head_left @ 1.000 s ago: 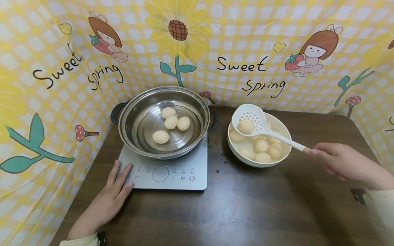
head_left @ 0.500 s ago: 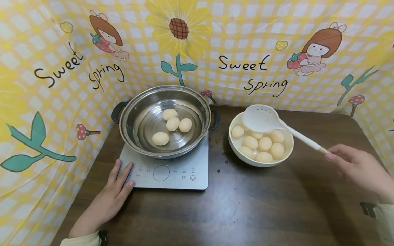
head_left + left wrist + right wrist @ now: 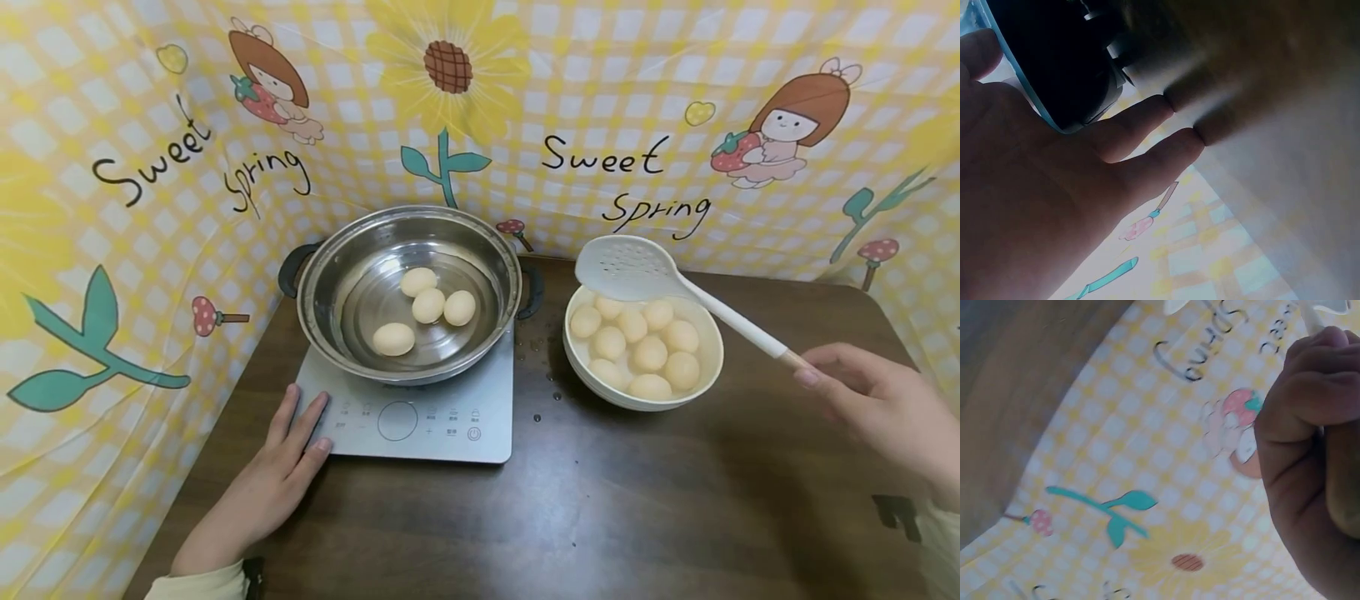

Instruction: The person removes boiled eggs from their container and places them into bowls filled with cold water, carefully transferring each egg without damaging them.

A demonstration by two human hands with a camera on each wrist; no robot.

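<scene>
In the head view my right hand [image 3: 873,408] grips the handle end of a white slotted spoon [image 3: 630,265]. Its perforated bowl is tilted above the back rim of a cream bowl [image 3: 600,392], with no egg on it. Several eggs [image 3: 649,353] lie in cloudy water in that bowl. The right wrist view shows the fingers curled round the handle. My left hand [image 3: 270,483] rests with straight fingers at the left front corner of a silver induction cooker [image 3: 450,448]. On the cooker stands a steel pot [image 3: 322,321] holding water and several eggs [image 3: 428,306].
Dark pot handles [image 3: 531,292] stick out on both sides, the right one toward the bowl. Water drops [image 3: 557,397] dot the brown table [image 3: 637,500]. A yellow checked cloth [image 3: 592,92] with printed figures hangs close behind and to the left.
The spoon carried an egg over the bowl, then turned and tipped it in. Now the empty spoon is higher and farther back. My left hand has stayed on the cooker.
</scene>
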